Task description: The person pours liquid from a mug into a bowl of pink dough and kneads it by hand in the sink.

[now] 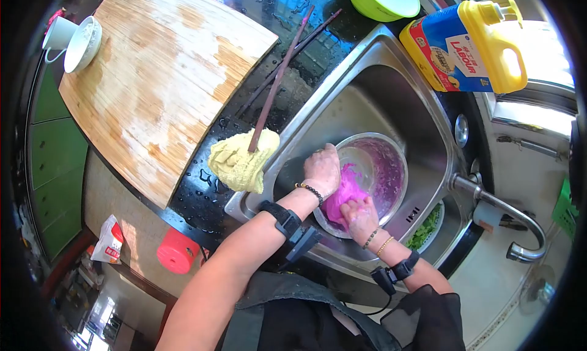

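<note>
A round metal bowl (400,158) sits in the sink, its inner wall smeared pink. My left hand (322,169) is closed at the bowl's left rim, its fingertips partly hidden. My right hand (359,215) has its fingers curled into a lump of bright pink dough (342,195) against the near side of the bowl. Pink residue marks the right fingers. On the black counter left of the sink lies a lump of pale yellow dough (238,161). A dark chopstick (274,88) rests with its lower end on that dough, crossing another chopstick.
A large wooden board (165,70) covers the left counter, holding a white bowl (83,44) and cup. Behind the metal sink (361,85) stand a yellow detergent jug (471,45) and a green bowl (382,0). The faucet (507,210) arches beside a basin of greens (426,226).
</note>
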Tool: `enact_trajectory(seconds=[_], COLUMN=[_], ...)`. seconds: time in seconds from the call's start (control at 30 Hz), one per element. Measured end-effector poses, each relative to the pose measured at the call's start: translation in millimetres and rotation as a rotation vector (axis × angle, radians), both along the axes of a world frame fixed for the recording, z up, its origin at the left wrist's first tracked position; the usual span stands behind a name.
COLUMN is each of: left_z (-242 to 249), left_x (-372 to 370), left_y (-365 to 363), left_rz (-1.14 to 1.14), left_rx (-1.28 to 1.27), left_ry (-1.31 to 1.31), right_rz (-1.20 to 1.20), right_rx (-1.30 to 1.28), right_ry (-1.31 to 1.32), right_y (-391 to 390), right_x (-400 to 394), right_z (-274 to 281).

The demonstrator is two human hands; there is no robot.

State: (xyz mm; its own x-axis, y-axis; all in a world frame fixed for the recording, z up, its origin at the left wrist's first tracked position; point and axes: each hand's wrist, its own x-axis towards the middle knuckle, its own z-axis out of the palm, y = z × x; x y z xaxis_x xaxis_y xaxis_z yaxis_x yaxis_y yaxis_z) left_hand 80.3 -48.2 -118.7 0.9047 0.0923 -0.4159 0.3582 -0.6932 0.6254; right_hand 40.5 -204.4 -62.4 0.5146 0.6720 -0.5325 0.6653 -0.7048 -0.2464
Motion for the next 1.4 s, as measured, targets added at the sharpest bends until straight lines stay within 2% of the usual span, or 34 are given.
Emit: enact_trajectory(seconds=[0.07, 0.27, 0.4, 0.47, 0.57, 0.83, 0.9, 0.97, 1.03, 1.1, 1.13, 1.2, 1.27, 1.33, 1.4], left_z=[-1.6, -0.4, 1.4, 1.7, 3.6, 4.6, 5.7, 4.1, 0.9, 3.6, 5.4, 3.8, 3.2, -1.0, -2.2], left_x=[0.4, 1.3, 1.9, 2.0, 3.3, 3.6, 2.2, 1.6, -1.2, 1.4, 0.9, 0.9, 1.5, 2.7, 0.8], left_y=[-0.3, 0.4, 0.5, 1.6, 2.7, 1.1, 2.5, 4.1, 3.0, 5.5, 4.7, 3.7, 4.8, 5.2, 3.4], left_rz=[-0.002, 0.002, -0.012, -0.019, -0.045, -0.045, -0.03, -0.02, -0.046, -0.049, -0.053, -0.055, -0.057, -0.047, -0.063], left_rx=[-0.003, -0.012, 0.003, 0.008, 0.013, 0.005, -0.017, -0.042, -0.025, -0.046, -0.063, -0.064, -0.037, -0.031, -0.021], left_ry=[0.006, 0.004, 0.029, 0.052, 0.06, 0.058, 0.023, -0.01, -0.015, -0.003, 0.012, 0.009, 0.009, -0.015, -0.035], right_rz=[0.058, 0.099, 0.047, 0.056, -0.011, 0.072, 0.129, -0.034, -0.085, -0.026, -0.03, -0.195, -0.187, -0.12, -0.087], right_rx=[-0.167, -0.445, -0.468, -0.623, -0.661, -0.584, -0.625, -0.578, -0.549, -0.32, -0.33, -0.371, 0.0, 0.217, -0.055], right_ry=[0.092, 0.182, 0.148, 0.177, 0.202, 0.252, 0.251, 0.242, 0.195, -0.013, -0.013, 0.26, -0.188, -0.324, -0.002], right_y=[-3.6, 20.8, 24.6, 28.8, 26.5, 16.7, 14.5, 9.2, -6.8, -18.7, -22.0, -21.4, -14.6, 11.5, 33.2], right_x=[-10.8, -3.3, 4.8, 12.4, 19.5, 44.6, 43.7, 34.9, 7.2, -11.6, -8.2, 14.9, 37.2, 67.2, 77.2], right_z=[-17.4, -40.1, -59.7, -65.3, -80.3, -93.3, -83.6, -71.4, -63.6, -37.5, -20.9, 3.6, -13.3, -48.9, -95.1])
